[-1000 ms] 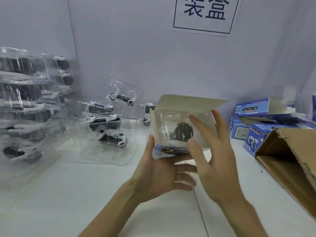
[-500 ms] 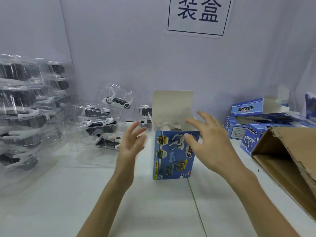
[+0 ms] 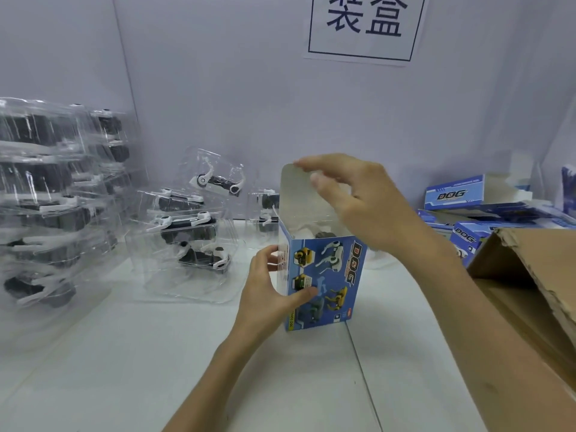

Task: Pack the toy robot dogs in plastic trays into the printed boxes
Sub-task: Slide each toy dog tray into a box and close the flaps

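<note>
box (image 3: 324,275) upright, long axis vertical, just right of left hand (image 3: 268,291), which grips its side | tray (image 3: 324,234) inside, below right fingers | right hand (image 3: 358,198) pinches raised flap (image 3: 294,198) top edge

装盒 inside a black frame on a white paper wall sign (image 3: 361,26), DOG printed sideways on an upright blue printed cardboard box (image 3: 330,275), DOG on stacked blue printed boxes (image 3: 455,194)

The toy robot dog (image 3: 324,234) is mostly hidden inside the printed box (image 3: 324,282). The left stack of trays (image 3: 40,198) is blurred and cropped; the cardboard carton (image 3: 530,291) runs off the right edge.
</note>
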